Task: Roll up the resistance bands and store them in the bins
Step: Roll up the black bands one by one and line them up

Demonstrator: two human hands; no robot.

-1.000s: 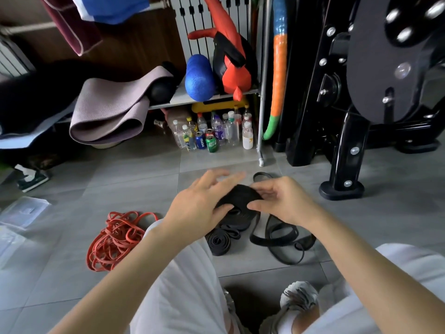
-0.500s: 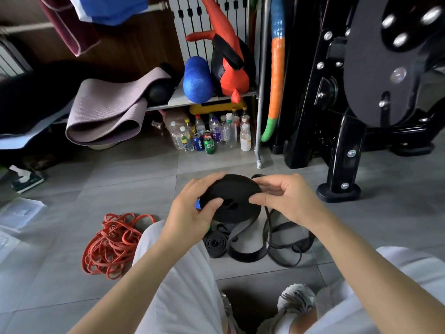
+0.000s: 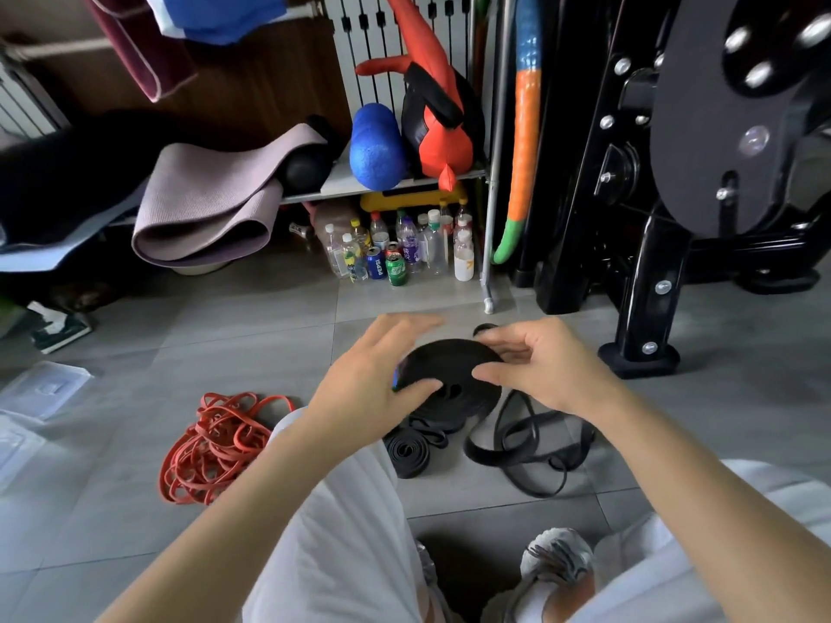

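The black band roll (image 3: 449, 366) is held above the floor (image 3: 270, 335), mid-view. The left hand (image 3: 373, 388) clasps its 9 o'clock edge, thumb on the near face and fingers (blurred, seemingly half-curled) over the far side. The right hand (image 3: 544, 366) pinches the 3 o'clock edge between thumb and curled fingers. A loose black band (image 3: 526, 447) lies on the floor at 5 o'clock. Red bands (image 3: 216, 447) are heaped at 8 o'clock, with a clear bin (image 3: 45, 388) further out at 9.

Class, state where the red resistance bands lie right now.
Head view: the red resistance bands lie heaped on the floor at lower left, beside the person's left leg.
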